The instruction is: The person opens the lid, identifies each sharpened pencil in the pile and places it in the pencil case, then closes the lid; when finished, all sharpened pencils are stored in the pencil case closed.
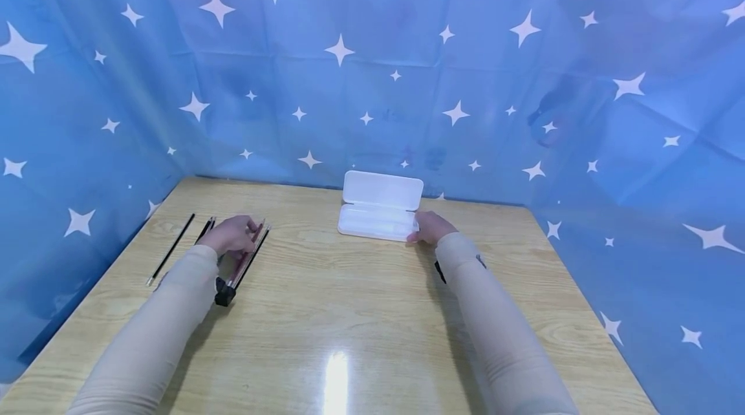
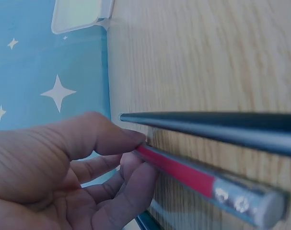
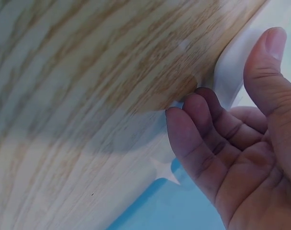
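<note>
My left hand (image 1: 247, 231) lies on a small bunch of pencils (image 1: 251, 253) at the table's left. In the left wrist view its thumb and fingers (image 2: 131, 165) pinch a red pencil (image 2: 183, 173) with a silver end. A dark pencil (image 2: 207, 125) lies just beside the red one. A white pencil case (image 1: 378, 211) stands open at the back middle, lid up. My right hand (image 1: 420, 234) rests against the case's right end. Its fingertips (image 3: 195, 103) touch the case's edge (image 3: 234, 62), and the thumb is held out above it.
One black pencil (image 1: 171, 249) lies alone near the left edge of the wooden table (image 1: 361, 311), and another pair (image 1: 205, 229) lies just left of my left hand. Blue star-printed cloth (image 1: 372, 79) walls the table on three sides.
</note>
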{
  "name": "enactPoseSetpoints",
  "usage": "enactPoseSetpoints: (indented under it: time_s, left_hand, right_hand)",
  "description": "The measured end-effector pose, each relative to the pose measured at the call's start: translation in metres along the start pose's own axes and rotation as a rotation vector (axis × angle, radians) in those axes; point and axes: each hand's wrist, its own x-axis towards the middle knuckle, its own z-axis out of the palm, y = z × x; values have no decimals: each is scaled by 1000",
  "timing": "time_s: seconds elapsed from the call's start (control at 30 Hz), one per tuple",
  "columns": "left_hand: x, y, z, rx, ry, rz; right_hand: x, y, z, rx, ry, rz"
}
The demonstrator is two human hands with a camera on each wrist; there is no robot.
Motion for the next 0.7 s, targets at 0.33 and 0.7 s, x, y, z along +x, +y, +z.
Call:
enactPoseSetpoints:
  time_s: [0.33,0.7]
  left_hand:
    - [-5,-7,-13,-213,-74,54]
    - [-8,-3,-22,-348,-126,106]
  right_hand:
    - [1,0,0,-21,6,-8]
    - [2,3,2,0,1,-1]
